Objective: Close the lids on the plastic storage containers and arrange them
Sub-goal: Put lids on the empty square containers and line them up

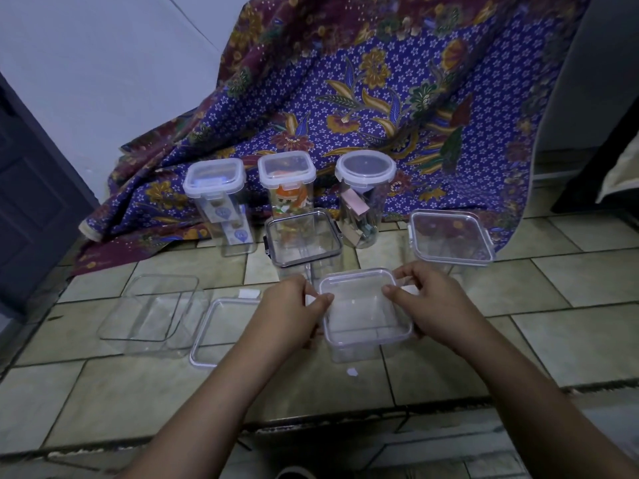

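Note:
A small square clear container (363, 316) with its lid on sits on the tiled floor in front of me. My left hand (294, 309) grips its left side and my right hand (432, 299) grips its right side, thumbs resting on the lid. To the left lie an open clear container (152, 312) without a lid and a loose lid (221, 330). Behind stand a dark-rimmed lidded container (304, 240) and a lidded one (449, 236) at the right. Three tall closed jars stand at the back: two square ones (218, 202) (288, 181) and a round jar (363, 198).
A blue and maroon floral cloth (380, 98) is draped behind the jars. A dark door (31, 202) stands at the left, a white wall behind. A floor step edge (311, 420) runs across near me. A small white scrap (351, 371) lies on the tiles.

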